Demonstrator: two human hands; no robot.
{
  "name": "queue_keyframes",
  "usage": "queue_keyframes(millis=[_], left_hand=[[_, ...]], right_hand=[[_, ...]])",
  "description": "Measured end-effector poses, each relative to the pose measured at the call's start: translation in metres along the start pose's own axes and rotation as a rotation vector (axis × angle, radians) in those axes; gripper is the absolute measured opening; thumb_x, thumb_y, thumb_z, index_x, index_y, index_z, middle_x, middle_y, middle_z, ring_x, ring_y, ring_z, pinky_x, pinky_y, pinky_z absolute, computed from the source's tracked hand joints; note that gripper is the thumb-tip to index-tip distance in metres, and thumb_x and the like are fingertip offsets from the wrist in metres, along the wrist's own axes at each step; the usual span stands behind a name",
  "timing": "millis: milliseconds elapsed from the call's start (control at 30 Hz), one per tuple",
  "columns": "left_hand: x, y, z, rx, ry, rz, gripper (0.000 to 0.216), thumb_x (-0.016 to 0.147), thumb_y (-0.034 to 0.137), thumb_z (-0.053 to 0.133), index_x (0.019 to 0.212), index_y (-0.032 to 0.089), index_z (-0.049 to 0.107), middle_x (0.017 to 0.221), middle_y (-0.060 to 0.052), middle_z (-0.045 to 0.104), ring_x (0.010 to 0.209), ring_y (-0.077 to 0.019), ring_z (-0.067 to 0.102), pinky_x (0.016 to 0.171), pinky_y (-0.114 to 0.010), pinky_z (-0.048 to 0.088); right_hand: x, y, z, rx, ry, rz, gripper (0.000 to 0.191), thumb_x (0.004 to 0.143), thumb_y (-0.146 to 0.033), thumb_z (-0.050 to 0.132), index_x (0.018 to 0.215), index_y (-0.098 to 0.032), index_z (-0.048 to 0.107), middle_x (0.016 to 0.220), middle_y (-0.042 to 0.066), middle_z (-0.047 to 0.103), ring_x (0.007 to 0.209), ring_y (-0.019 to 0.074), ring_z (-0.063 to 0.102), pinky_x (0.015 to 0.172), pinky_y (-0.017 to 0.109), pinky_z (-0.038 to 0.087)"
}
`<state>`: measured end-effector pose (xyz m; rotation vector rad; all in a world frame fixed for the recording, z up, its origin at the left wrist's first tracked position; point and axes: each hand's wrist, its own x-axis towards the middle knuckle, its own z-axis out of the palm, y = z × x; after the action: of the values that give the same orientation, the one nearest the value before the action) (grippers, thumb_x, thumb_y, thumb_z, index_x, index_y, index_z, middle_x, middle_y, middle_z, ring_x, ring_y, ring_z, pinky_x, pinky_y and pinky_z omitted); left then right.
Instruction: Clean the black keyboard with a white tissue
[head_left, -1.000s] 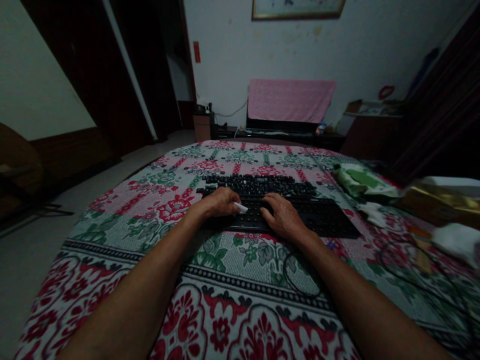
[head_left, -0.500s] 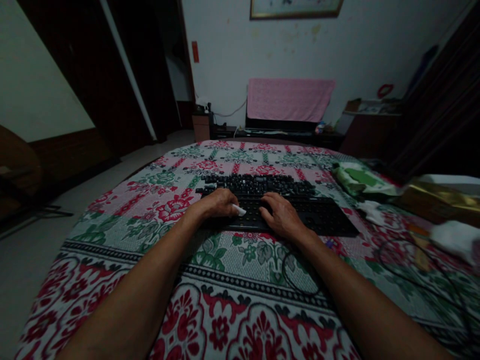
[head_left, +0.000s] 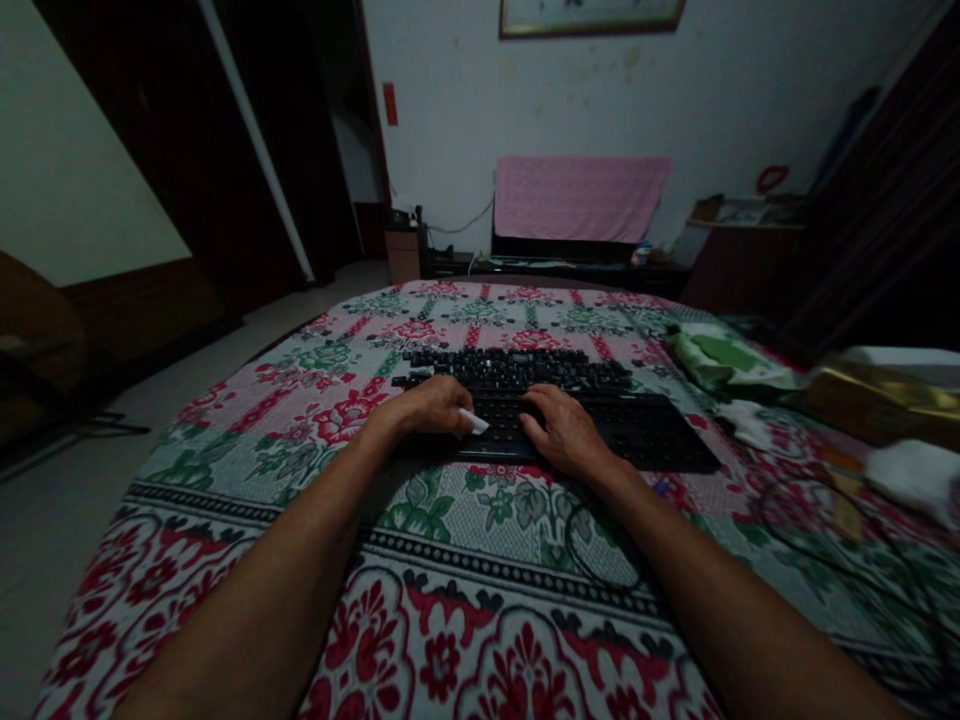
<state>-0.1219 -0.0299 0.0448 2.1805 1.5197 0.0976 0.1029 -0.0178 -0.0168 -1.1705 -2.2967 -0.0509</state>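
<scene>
A black keyboard base with its keycaps off lies flat on the flowered tablecloth, showing rows of bare key sockets. My left hand is closed on a small white wipe, whose end sticks out over the left half of the base. My right hand rests over the middle of the base, fingers bent but apart, with nothing seen in it. Just behind the base lie many loose black keycaps, spread in a long heap. Part of the base's left end is hidden under my left hand.
At the right stand a green and white wipes pack and a gold box. Crumpled white tissues lie nearby. A black cable loops over the tablecloth at the right. A pink cloth hangs farther back.
My left hand has shifted slightly to the left with the white wipe. My right hand stays in nearly the same place on the keyboard base.
</scene>
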Motion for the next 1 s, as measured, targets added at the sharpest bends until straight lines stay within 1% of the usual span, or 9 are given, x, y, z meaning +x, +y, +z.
queue_keyframes(millis=[133, 233, 333, 500, 600, 667, 767, 867, 1000], left_hand=[[0.001, 0.005, 0.002, 0.046, 0.002, 0.065, 0.02, 0.068, 0.032, 0.057, 0.075, 0.016, 0.067, 0.062, 0.002, 0.061, 0.058, -0.0108, 0.05, 0.053, -0.021, 0.033], [-0.002, 0.007, -0.002, 0.122, -0.008, 0.032, 0.018, 0.064, 0.026, 0.058, 0.076, 0.016, 0.068, 0.062, 0.002, 0.06, 0.057, -0.0111, 0.049, 0.052, -0.021, 0.032], [-0.004, 0.007, -0.003, 0.119, -0.011, 0.005, 0.021, 0.063, 0.023, 0.057, 0.079, 0.016, 0.068, 0.065, 0.002, 0.061, 0.058, -0.0109, 0.05, 0.051, -0.021, 0.032], [-0.001, 0.008, 0.003, 0.099, 0.021, 0.062, 0.024, 0.067, 0.03, 0.056, 0.082, 0.016, 0.068, 0.065, 0.001, 0.061, 0.059, -0.011, 0.05, 0.052, -0.02, 0.032], [-0.001, 0.011, 0.003, 0.177, 0.025, 0.077, 0.023, 0.065, 0.026, 0.056, 0.081, 0.016, 0.069, 0.065, 0.001, 0.061, 0.059, -0.0107, 0.05, 0.051, -0.02, 0.031], [-0.002, 0.012, 0.0, 0.208, 0.012, 0.053, 0.02, 0.063, 0.023, 0.057, 0.079, 0.016, 0.069, 0.064, 0.002, 0.06, 0.057, -0.0102, 0.049, 0.05, -0.02, 0.03], [-0.004, 0.01, -0.001, 0.156, 0.0, 0.005, 0.019, 0.064, 0.023, 0.057, 0.077, 0.016, 0.068, 0.062, 0.002, 0.059, 0.056, -0.0097, 0.048, 0.049, -0.02, 0.03], [-0.002, 0.009, 0.002, 0.068, 0.004, 0.015, 0.022, 0.067, 0.029, 0.056, 0.082, 0.017, 0.068, 0.063, 0.002, 0.059, 0.057, -0.0101, 0.049, 0.05, -0.02, 0.032], [0.0, 0.012, 0.006, 0.159, 0.028, 0.064, 0.024, 0.066, 0.027, 0.058, 0.084, 0.017, 0.068, 0.068, 0.0, 0.062, 0.059, -0.0112, 0.051, 0.052, -0.021, 0.033]], right_hand=[[0.0, -0.002, -0.001, -0.003, -0.001, -0.001, 0.027, 0.083, -0.026, 0.047, 0.103, -0.014, 0.06, 0.114, 0.013, 0.058, 0.106, 0.0229, 0.053, 0.093, 0.037, 0.042], [0.0, -0.003, -0.002, 0.008, 0.001, -0.002, 0.027, 0.083, -0.026, 0.047, 0.103, -0.014, 0.06, 0.114, 0.013, 0.058, 0.106, 0.023, 0.053, 0.093, 0.038, 0.041], [0.0, -0.003, -0.002, 0.013, 0.002, 0.006, 0.027, 0.083, -0.026, 0.047, 0.104, -0.014, 0.06, 0.114, 0.013, 0.058, 0.106, 0.0231, 0.053, 0.094, 0.039, 0.041], [0.001, -0.003, -0.001, 0.014, 0.002, -0.004, 0.027, 0.083, -0.026, 0.047, 0.104, -0.014, 0.06, 0.113, 0.013, 0.058, 0.105, 0.0232, 0.053, 0.094, 0.039, 0.041], [0.0, -0.002, -0.001, 0.014, 0.006, -0.001, 0.027, 0.083, -0.026, 0.048, 0.103, -0.015, 0.06, 0.113, 0.013, 0.058, 0.105, 0.0232, 0.053, 0.093, 0.039, 0.042], [0.0, -0.002, -0.001, 0.01, 0.0, 0.001, 0.027, 0.083, -0.026, 0.048, 0.103, -0.015, 0.06, 0.113, 0.012, 0.058, 0.105, 0.0228, 0.053, 0.093, 0.038, 0.042], [0.001, -0.002, -0.002, -0.003, -0.007, 0.004, 0.027, 0.083, -0.027, 0.047, 0.104, -0.014, 0.06, 0.114, 0.012, 0.058, 0.105, 0.0224, 0.053, 0.093, 0.037, 0.042], [0.001, -0.002, -0.002, -0.013, -0.011, 0.004, 0.027, 0.083, -0.026, 0.048, 0.104, -0.013, 0.06, 0.115, 0.013, 0.058, 0.106, 0.0226, 0.053, 0.094, 0.037, 0.042], [0.001, -0.003, -0.002, -0.015, -0.005, 0.001, 0.028, 0.083, -0.026, 0.047, 0.104, -0.013, 0.06, 0.115, 0.013, 0.058, 0.107, 0.023, 0.053, 0.094, 0.038, 0.042]])
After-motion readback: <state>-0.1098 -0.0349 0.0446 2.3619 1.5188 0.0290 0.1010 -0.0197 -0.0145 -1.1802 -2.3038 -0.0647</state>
